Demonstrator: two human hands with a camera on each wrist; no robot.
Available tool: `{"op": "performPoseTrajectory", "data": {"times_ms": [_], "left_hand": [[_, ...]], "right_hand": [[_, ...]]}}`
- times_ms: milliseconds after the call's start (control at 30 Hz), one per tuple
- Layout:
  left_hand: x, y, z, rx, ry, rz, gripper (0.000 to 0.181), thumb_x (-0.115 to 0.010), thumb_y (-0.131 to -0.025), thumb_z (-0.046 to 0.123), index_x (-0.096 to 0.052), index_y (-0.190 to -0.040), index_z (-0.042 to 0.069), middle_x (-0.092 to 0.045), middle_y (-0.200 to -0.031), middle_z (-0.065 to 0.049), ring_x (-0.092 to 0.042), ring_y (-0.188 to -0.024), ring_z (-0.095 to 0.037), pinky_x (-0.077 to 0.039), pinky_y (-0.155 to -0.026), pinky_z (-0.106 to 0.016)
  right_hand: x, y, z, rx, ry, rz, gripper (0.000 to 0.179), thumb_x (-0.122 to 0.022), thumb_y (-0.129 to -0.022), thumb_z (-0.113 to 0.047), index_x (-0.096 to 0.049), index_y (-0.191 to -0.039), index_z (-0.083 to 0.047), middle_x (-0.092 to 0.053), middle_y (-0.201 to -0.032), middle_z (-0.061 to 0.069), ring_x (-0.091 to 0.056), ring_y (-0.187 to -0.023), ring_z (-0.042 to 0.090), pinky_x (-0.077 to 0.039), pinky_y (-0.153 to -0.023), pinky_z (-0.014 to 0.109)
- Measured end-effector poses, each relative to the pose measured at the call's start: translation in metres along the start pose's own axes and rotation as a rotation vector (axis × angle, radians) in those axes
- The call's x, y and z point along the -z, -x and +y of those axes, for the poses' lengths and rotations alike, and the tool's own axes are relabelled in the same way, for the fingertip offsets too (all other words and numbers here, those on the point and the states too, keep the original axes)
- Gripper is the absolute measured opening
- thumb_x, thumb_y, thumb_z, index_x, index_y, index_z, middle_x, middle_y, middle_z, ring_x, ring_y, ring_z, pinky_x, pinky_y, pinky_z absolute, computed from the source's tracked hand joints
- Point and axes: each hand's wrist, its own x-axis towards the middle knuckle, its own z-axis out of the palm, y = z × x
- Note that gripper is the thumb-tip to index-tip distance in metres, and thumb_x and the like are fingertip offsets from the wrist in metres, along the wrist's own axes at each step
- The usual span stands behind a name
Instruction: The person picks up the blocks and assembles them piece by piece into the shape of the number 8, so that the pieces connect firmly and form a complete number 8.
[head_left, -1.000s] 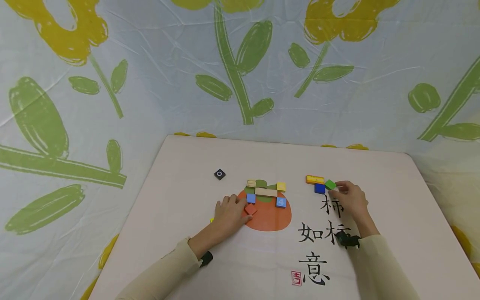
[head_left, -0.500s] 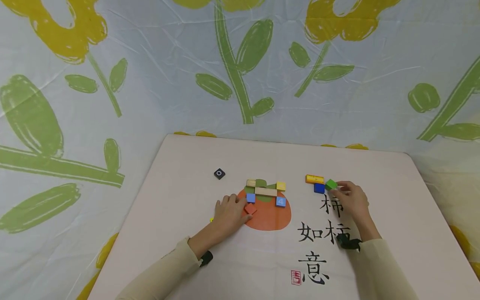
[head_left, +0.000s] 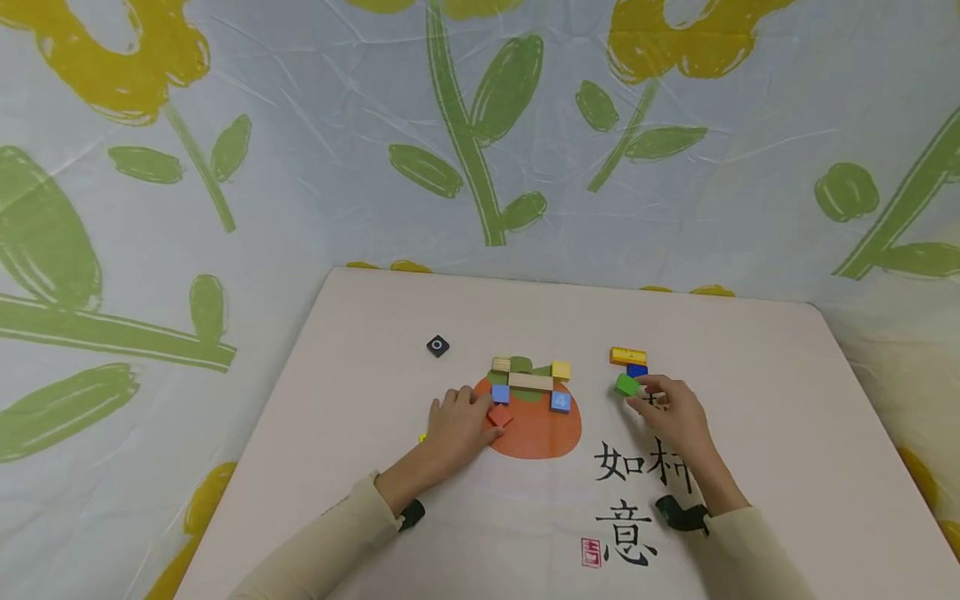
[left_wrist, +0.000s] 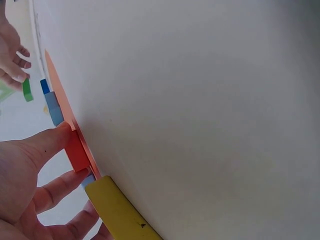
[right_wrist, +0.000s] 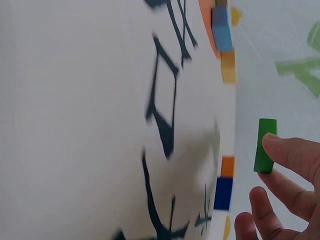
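Observation:
My right hand pinches a green block between thumb and index finger. The right wrist view shows this green block held off the table. At the left, my left hand holds a red block on the orange persimmon print; thumb and a fingertip are at its opposite ends in the left wrist view. Around the print's upper part lie a light blue block, a blue block with a 4, a yellow block, a plain wooden strip and a striped wooden block.
A yellow-orange block and a dark blue block lie at the back right. The black block with a ring sits farther left. A yellow block is beside my left hand. A flowered cloth hangs behind the table.
My right hand has lifted the green block from beside the dark blue block and moved it left and nearer. My left hand stays at the red block.

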Motion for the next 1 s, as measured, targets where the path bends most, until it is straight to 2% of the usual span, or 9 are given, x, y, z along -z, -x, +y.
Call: {"op": "performPoseTrajectory", "data": {"times_ms": [167, 400, 700, 1000], "left_hand": [[0.0, 0.0, 0.0, 0.002, 0.009, 0.0, 0.048, -0.074, -0.089, 0.047, -0.063, -0.121, 0.013, -0.057, -0.118, -0.015, -0.052, -0.111, -0.035, -0.043, -0.092, -0.06], [0.0, 0.001, 0.0, -0.01, -0.001, 0.002, 0.048, -0.073, -0.09, 0.047, -0.062, -0.122, 0.013, -0.057, -0.119, -0.016, -0.052, -0.111, -0.035, -0.043, -0.092, -0.061], [0.0, 0.002, 0.0, -0.004, 0.006, -0.002, 0.049, -0.074, -0.089, 0.047, -0.062, -0.122, 0.013, -0.057, -0.117, -0.016, -0.052, -0.111, -0.035, -0.045, -0.089, -0.059], [-0.002, 0.0, -0.001, 0.008, 0.013, -0.014, 0.051, -0.073, -0.089, 0.047, -0.061, -0.125, 0.013, -0.057, -0.119, -0.016, -0.051, -0.113, -0.035, -0.043, -0.092, -0.059]], "right_hand": [[-0.011, 0.007, -0.011, 0.019, -0.004, -0.011, 0.039, -0.076, -0.091, -0.018, -0.066, -0.124, -0.001, -0.063, -0.109, 0.022, -0.057, -0.094, 0.036, -0.046, -0.071, 0.04], [-0.022, 0.016, -0.02, 0.02, -0.036, -0.051, 0.036, -0.077, -0.09, -0.017, -0.067, -0.122, -0.004, -0.064, -0.112, 0.018, -0.057, -0.101, 0.036, -0.048, -0.077, 0.047], [-0.04, 0.027, -0.029, 0.077, -0.049, -0.099, 0.033, -0.079, -0.088, -0.015, -0.07, -0.119, -0.009, -0.064, -0.107, 0.011, -0.057, -0.098, 0.03, -0.048, -0.076, 0.042], [-0.055, 0.03, -0.036, 0.112, -0.039, -0.153, 0.033, -0.082, -0.084, -0.014, -0.073, -0.116, -0.011, -0.062, -0.101, 0.005, -0.052, -0.089, 0.023, -0.043, -0.072, 0.037]]}}
